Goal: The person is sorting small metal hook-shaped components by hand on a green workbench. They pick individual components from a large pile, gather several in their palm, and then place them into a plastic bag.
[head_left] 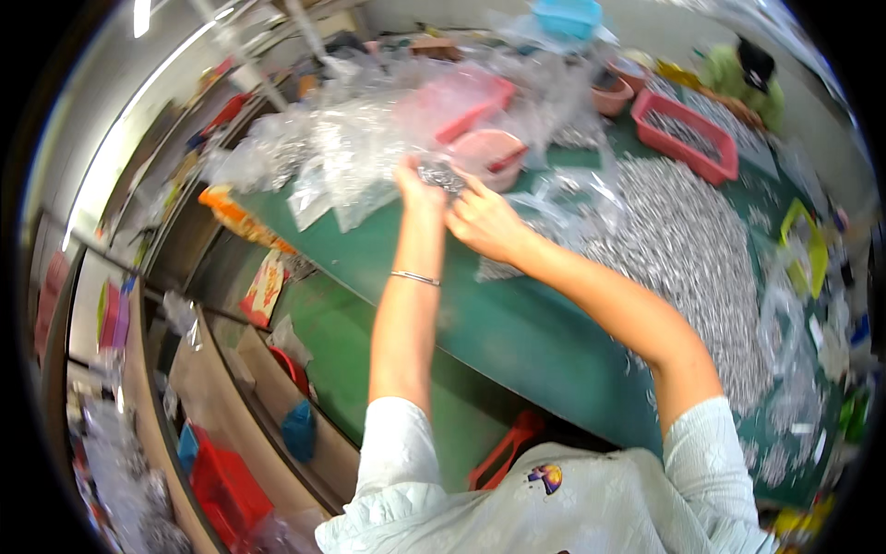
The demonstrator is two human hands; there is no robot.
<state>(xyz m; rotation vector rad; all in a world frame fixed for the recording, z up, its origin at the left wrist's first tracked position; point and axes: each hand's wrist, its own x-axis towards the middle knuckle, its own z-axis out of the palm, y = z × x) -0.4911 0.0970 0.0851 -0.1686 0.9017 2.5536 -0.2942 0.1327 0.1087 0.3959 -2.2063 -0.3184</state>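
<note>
Together, the left hand (420, 189) and the right hand (482, 220) meet at a small clear plastic bag filled with silvery metal parts (441, 174), fingers of both pinched on it above the green table (480, 314). Just beyond lie a heap of empty clear plastic bags (351, 138) and a round pink plastic bowl (494, 152). To the right spreads a wide pile of loose silvery parts (683, 240), with a red rectangular plastic tray (685, 137) farther off.
</note>
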